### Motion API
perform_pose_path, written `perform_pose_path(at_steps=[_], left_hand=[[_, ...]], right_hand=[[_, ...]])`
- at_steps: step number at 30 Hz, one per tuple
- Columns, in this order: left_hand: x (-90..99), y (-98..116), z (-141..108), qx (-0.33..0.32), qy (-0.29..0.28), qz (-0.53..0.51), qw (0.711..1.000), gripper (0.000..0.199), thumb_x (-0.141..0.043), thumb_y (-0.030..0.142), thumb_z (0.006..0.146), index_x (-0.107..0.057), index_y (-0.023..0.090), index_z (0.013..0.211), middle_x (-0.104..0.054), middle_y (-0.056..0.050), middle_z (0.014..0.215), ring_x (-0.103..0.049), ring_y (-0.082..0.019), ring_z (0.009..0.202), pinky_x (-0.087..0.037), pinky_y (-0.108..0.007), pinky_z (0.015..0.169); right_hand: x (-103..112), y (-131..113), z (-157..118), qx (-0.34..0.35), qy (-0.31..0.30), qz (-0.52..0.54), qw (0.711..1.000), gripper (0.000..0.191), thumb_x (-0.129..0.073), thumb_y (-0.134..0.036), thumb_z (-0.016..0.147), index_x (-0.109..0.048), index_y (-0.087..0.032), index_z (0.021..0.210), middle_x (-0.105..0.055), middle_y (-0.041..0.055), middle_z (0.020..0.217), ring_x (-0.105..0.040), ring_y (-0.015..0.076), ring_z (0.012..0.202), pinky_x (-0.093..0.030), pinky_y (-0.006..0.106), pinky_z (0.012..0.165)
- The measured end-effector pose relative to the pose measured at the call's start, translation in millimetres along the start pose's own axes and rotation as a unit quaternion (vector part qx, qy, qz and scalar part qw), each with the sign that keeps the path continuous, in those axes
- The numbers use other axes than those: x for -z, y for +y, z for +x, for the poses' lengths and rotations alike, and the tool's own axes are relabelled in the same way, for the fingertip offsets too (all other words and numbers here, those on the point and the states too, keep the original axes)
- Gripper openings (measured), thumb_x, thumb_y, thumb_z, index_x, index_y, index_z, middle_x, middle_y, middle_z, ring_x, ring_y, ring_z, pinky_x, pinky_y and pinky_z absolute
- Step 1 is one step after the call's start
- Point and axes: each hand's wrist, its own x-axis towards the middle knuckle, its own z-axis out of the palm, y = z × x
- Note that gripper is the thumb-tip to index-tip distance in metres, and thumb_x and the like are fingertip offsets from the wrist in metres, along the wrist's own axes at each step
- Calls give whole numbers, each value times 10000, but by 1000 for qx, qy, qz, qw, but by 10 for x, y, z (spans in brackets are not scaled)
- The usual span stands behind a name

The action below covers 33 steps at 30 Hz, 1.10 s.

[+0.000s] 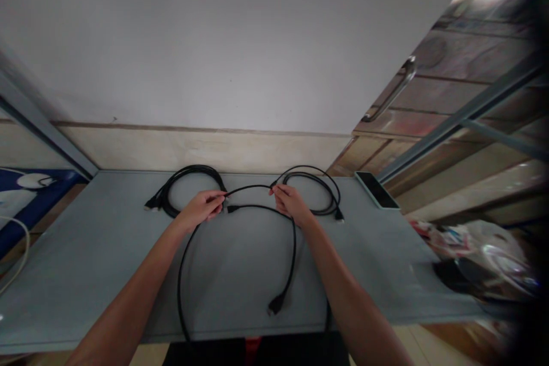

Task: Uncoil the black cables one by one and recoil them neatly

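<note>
A black cable (pixel 249 187) spans the gap between my two hands, slightly bowed. My left hand (pixel 203 206) pinches it at one side, and my right hand (pixel 290 201) pinches it at the other. From the left hand a length of cable curves down over the table's front edge. Below the right hand hangs a stretch ending in a black plug (pixel 277 303) that looks like HDMI. Another plug (pixel 234 208) lies between the hands. Behind the left hand rests a coiled black cable (pixel 171 183); a second, looser coil (pixel 335 194) lies beyond the right hand.
The grey table (pixel 107 274) backs onto a white wall. A phone (pixel 377 190) lies at its back right corner. Metal posts rise at both ends. Bags and clutter (pixel 484 246) stand to the right, with a blue surface (pixel 64 178) at the left.
</note>
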Motion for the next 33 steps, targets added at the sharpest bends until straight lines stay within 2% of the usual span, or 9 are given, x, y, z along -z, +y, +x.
perform_pose_path(at_steps=[4, 8, 11, 18, 22, 28, 30, 33], left_hand=[[-26, 32, -35, 10, -20, -32, 999, 414, -642, 461, 820, -657, 103, 1028, -474, 34, 650, -339, -40, 446, -219, -193, 417], [34, 67, -55, 10, -22, -36, 999, 388, -666, 461, 803, -675, 99, 942, -446, 40, 631, -306, -35, 444, -204, -198, 416], [62, 91, -58, 10, -7, -41, 999, 389, -670, 472, 797, -671, 99, 909, -439, 41, 623, -297, -33, 438, -195, -200, 413], [-11, 67, -33, 4, 6, -28, 1000, 377, -615, 495, 834, -605, 124, 901, -441, 47, 637, -336, -36, 438, -230, -187, 406], [-48, 6, -42, 29, -39, 35, 998, 378, -593, 531, 841, -526, 163, 896, -474, 47, 639, -412, -58, 457, -282, -179, 401], [-177, -8, -126, 66, -81, 170, 980, 433, -598, 567, 813, -473, 187, 979, -635, -20, 678, -612, -159, 513, -414, -230, 411], [-239, -10, -135, 61, -71, 200, 975, 443, -599, 560, 811, -458, 191, 1013, -655, -28, 676, -636, -181, 512, -407, -230, 394], [-305, -51, -111, 40, -37, 238, 970, 419, -595, 538, 820, -455, 196, 1018, -662, -22, 663, -637, -180, 486, -394, -222, 384]], right_hand=[[116, -46, 32, 53, 102, 94, 989, 352, -678, -518, 789, -567, -185, 779, -282, -109, 495, -196, 34, 360, -175, 180, 333], [347, -92, 51, 103, 219, 150, 959, 349, -720, -494, 757, -555, -187, 759, -295, -108, 495, -214, 32, 359, -186, 175, 329], [465, -116, 50, 121, 263, 183, 939, 341, -743, -466, 740, -554, -182, 738, -282, -114, 481, -208, 31, 357, -181, 171, 322], [377, -145, 19, 99, 240, 233, 937, 282, -720, -411, 776, -561, -178, 766, -308, -106, 515, -213, 31, 368, -197, 172, 325], [301, -155, 10, 94, 230, 263, 932, 252, -699, -378, 793, -538, -185, 765, -300, -105, 525, -214, 35, 373, -198, 173, 334], [198, -150, 3, 100, 227, 275, 929, 211, -648, -362, 817, -517, -201, 777, -275, -109, 518, -190, 46, 360, -192, 184, 331], [138, -139, -1, 98, 215, 284, 929, 196, -623, -359, 826, -510, -206, 777, -273, -106, 519, -190, 51, 360, -197, 185, 330], [43, -123, -12, 79, 159, 303, 936, 206, -579, -362, 831, -484, -207, 734, -283, -95, 526, -209, 53, 365, -224, 184, 339]])
